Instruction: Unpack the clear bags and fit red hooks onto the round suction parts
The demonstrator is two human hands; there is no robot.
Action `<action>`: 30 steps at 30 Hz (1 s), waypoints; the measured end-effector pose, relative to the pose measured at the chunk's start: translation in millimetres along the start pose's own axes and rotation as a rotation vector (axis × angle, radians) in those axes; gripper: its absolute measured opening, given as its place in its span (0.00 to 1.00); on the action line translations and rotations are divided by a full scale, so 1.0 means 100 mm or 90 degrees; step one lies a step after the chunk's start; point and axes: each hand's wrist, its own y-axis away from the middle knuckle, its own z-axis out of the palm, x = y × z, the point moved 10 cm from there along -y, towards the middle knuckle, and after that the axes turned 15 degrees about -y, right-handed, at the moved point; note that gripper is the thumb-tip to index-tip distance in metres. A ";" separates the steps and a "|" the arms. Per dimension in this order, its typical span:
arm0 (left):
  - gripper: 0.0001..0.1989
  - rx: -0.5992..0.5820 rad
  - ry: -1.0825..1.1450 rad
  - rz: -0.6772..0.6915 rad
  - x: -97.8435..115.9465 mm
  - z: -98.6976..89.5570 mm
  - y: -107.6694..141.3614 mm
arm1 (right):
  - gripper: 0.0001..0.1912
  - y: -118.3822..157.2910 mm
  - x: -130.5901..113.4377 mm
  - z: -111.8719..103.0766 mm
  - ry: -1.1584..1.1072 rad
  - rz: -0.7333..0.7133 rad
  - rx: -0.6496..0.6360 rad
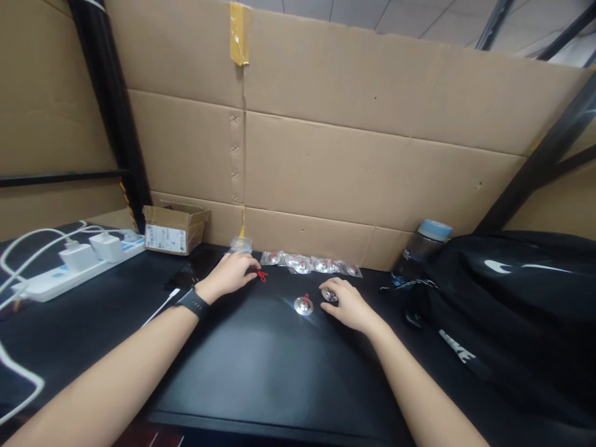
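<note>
My left hand [233, 274], with a dark watch band [194, 302] at the wrist, reaches to the back of the black table. Its thumb and fingertips are closed at a small looped red cord [262, 275]. My right hand [347, 302] is curled around a shiny round metal disc [329, 295], thumb at the near side and fingers at the far side, partly covering it. Between the hands lies another shiny metal disc [304, 306] with a red cord on its middle. Behind them is a row of similar discs in clear plastic bags [302, 264].
On the left are a white power strip [51, 282] with plugs and cables, an open cardboard box [176, 230] and a dark flat device [190, 270]. On the right stand a bottle [414, 251] and a black backpack [516, 298]. A cardboard wall [326, 167] closes the back.
</note>
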 end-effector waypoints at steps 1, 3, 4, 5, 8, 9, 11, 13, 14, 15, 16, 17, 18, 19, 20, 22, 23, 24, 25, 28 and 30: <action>0.10 0.004 -0.010 0.003 0.00 0.01 0.01 | 0.17 0.00 0.06 -0.03 0.003 0.009 -0.004; 0.11 0.017 -0.019 0.008 0.04 0.02 0.01 | 0.14 0.00 0.15 -0.06 -0.005 0.018 -0.012; 0.11 0.022 -0.016 0.012 0.07 0.04 0.01 | 0.14 0.00 0.18 -0.08 -0.012 0.018 -0.010; 0.11 0.024 -0.010 0.016 0.10 0.05 0.00 | 0.15 -0.01 0.20 -0.10 -0.016 0.017 -0.003; 0.08 0.019 -0.015 0.034 0.18 0.10 -0.02 | 0.19 -0.02 0.23 -0.13 -0.022 0.014 0.016; 0.08 0.019 -0.024 0.039 0.20 0.11 -0.03 | 0.17 -0.03 0.23 -0.12 -0.024 0.014 0.013; 0.09 0.022 -0.034 0.045 0.23 0.12 -0.04 | 0.13 -0.03 0.24 -0.11 -0.030 0.016 0.003; 0.09 0.030 -0.026 0.049 0.25 0.11 -0.05 | 0.10 -0.04 0.25 -0.12 -0.037 0.021 0.008; 0.10 0.036 -0.020 0.051 0.26 0.10 -0.05 | 0.10 -0.04 0.26 -0.12 -0.040 0.026 0.014; 0.10 0.042 -0.016 0.052 0.28 0.09 -0.05 | 0.10 -0.04 0.27 -0.13 -0.044 0.033 0.019; 0.10 0.049 -0.014 0.052 0.29 0.08 -0.05 | 0.10 -0.05 0.29 -0.14 -0.046 0.041 0.025; 0.10 0.056 -0.013 0.050 0.31 0.05 -0.05 | 0.10 -0.05 0.31 -0.15 -0.047 0.048 0.031; 0.10 0.062 -0.011 0.046 0.33 0.03 -0.05 | 0.11 -0.05 0.32 -0.16 -0.047 0.053 0.039; 0.09 0.068 -0.006 0.042 0.34 0.01 -0.05 | 0.12 -0.05 0.33 -0.17 -0.047 0.054 0.047; 0.09 0.072 0.004 0.038 0.36 -0.01 -0.05 | 0.13 -0.05 0.33 -0.19 -0.047 0.052 0.058; 0.07 0.078 0.033 0.036 0.41 -0.04 -0.05 | 0.16 -0.05 0.31 -0.22 -0.053 0.040 0.083; 0.06 0.080 0.049 0.037 0.44 -0.05 -0.05 | 0.18 -0.05 0.30 -0.23 -0.060 0.033 0.097; 0.05 0.084 0.063 0.037 0.47 -0.07 -0.05 | 0.19 -0.05 0.28 -0.24 -0.068 0.027 0.110; 0.04 0.090 0.076 0.034 0.49 -0.08 -0.05 | 0.20 -0.05 0.26 -0.25 -0.076 0.021 0.122; 0.05 0.115 0.105 0.021 0.56 -0.13 -0.05 | 0.19 -0.05 0.16 -0.26 -0.104 0.001 0.152; 0.05 0.134 0.112 0.014 0.60 -0.18 -0.05 | 0.18 -0.04 0.07 -0.25 -0.133 -0.013 0.167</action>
